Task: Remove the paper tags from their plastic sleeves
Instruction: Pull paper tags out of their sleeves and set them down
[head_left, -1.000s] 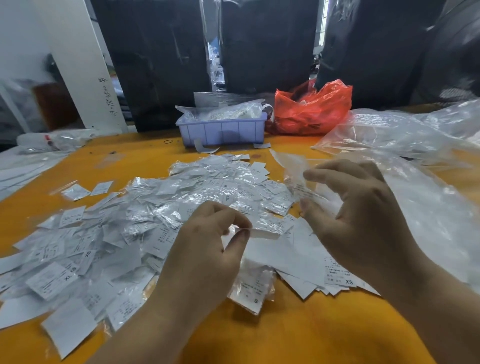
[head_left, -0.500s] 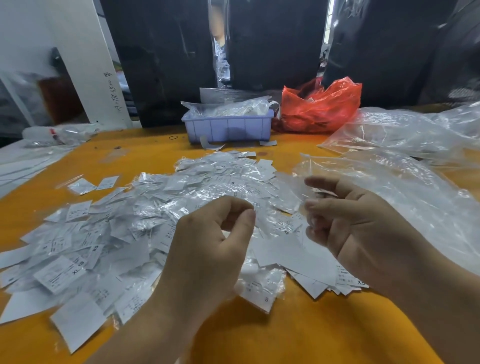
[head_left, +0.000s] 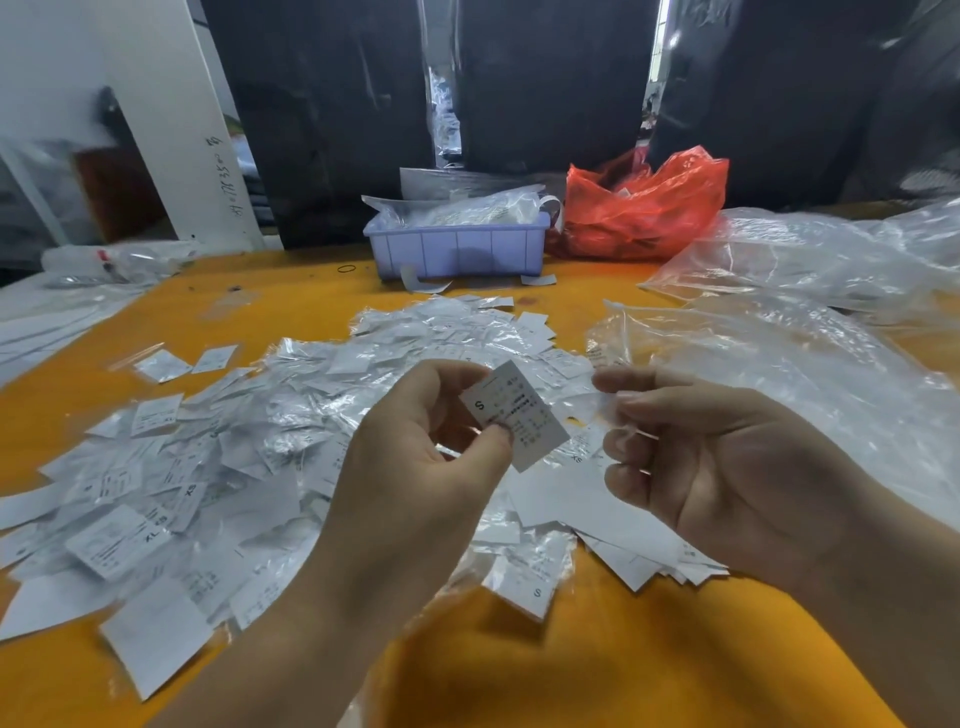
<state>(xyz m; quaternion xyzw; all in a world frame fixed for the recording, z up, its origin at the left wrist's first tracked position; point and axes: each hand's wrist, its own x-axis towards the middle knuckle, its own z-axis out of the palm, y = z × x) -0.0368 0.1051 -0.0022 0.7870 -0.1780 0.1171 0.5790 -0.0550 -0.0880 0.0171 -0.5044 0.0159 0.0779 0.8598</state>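
Observation:
My left hand pinches a white paper tag marked "S" between thumb and forefinger, raised above the table. Just to its right, my right hand has its fingers curled, and thumb and forefinger pinch a faint clear plastic sleeve. A broad heap of sleeved tags covers the orange table on the left and in the middle. Under my hands lies a smaller stack of bare paper tags.
Large crumpled clear plastic bags fill the right side. A purple bin with plastic in it and a red bag stand at the table's far edge. Dark wrapped bundles rise behind them.
The tag has come out of its sleeve and now stands in my left hand with its printed side showing. My right hand has dropped lower and drawn in beside it.

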